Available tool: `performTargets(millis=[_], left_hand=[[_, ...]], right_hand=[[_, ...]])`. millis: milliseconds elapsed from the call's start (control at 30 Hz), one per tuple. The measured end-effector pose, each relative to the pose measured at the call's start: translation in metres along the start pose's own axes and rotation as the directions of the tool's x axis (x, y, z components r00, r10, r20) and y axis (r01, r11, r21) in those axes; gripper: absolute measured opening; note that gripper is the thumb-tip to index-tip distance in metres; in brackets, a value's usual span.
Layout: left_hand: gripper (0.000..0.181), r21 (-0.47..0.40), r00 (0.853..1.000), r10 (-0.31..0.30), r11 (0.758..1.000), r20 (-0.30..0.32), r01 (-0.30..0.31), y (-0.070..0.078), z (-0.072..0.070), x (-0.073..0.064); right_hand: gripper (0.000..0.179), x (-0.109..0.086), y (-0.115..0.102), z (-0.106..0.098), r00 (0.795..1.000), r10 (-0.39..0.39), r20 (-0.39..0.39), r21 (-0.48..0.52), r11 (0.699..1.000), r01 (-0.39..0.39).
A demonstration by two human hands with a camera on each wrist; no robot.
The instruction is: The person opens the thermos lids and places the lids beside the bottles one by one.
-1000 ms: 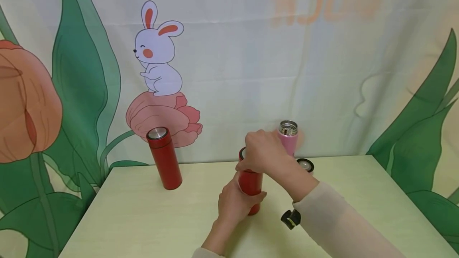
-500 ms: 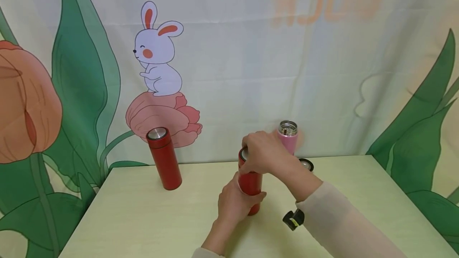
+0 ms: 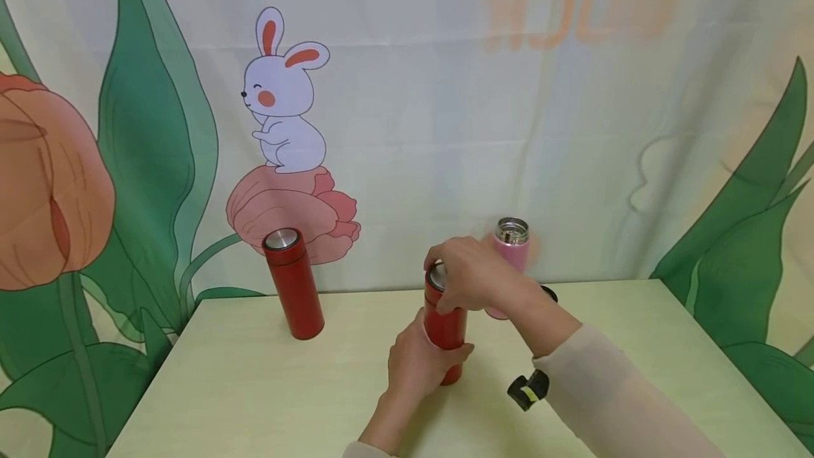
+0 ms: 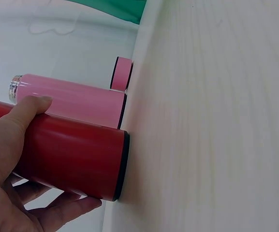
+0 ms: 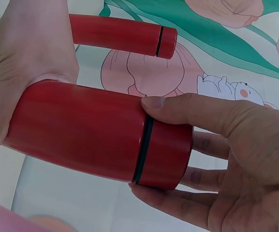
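Upright on the table stands a red thermos [image 3: 446,331], held round its body by my left hand [image 3: 413,355]. In the left wrist view its black base [image 4: 122,166] meets the table. My right hand [image 3: 480,274] grips the thermos's red lid [image 5: 168,154] from above, thumb on one side and fingers on the other. A dark ring separates lid and body, and the lid sits on the body. Close behind is an open pink bottle [image 3: 512,253] with a bare steel mouth, partly hidden by my right hand. Its pink lid [image 4: 122,74] lies beside it.
A second red thermos [image 3: 294,288], lid on, stands at the left of the pale table [image 3: 254,387]. Behind the table hangs a printed cloth [image 3: 407,126] with a rabbit and flowers. A small black device [image 3: 529,390] is on my right wrist.
My right hand has turned slightly on the lid, its wrist shifting right and down, so more of the lid's silver top shows. My left hand keeps its place. The head view has shifted a little.
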State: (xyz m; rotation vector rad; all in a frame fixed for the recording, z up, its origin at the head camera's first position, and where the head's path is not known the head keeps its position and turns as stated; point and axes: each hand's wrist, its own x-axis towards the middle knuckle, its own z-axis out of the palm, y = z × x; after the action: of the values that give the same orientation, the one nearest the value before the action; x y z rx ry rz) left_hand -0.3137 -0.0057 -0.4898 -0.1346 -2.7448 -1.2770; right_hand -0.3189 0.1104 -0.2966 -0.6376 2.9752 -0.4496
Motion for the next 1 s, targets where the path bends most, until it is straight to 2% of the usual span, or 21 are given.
performTargets(millis=[233,633,1000], left_hand=[[0.073,-0.013,1.0,0.004,1.0,0.005,-0.004,-0.0009,-0.0003,0.0001],[0.07,-0.006,1.0,0.027,1.0,-0.01,-0.027,-0.0029,0.0004,0.0005],[0.072,0.004,1.0,0.002,1.0,-0.013,-0.002,-0.0013,0.0006,0.0]], right_hand=[[0.049,-0.0005,0.0046,-0.0018,0.998,-0.06,0.018,0.01,0.998,0.06],[0.06,-0.0003,0.0097,-0.0047,0.995,-0.064,0.081,0.078,0.995,0.057],[0.073,-0.0033,0.0077,-0.005,0.997,-0.022,0.07,-0.006,1.0,0.023]])
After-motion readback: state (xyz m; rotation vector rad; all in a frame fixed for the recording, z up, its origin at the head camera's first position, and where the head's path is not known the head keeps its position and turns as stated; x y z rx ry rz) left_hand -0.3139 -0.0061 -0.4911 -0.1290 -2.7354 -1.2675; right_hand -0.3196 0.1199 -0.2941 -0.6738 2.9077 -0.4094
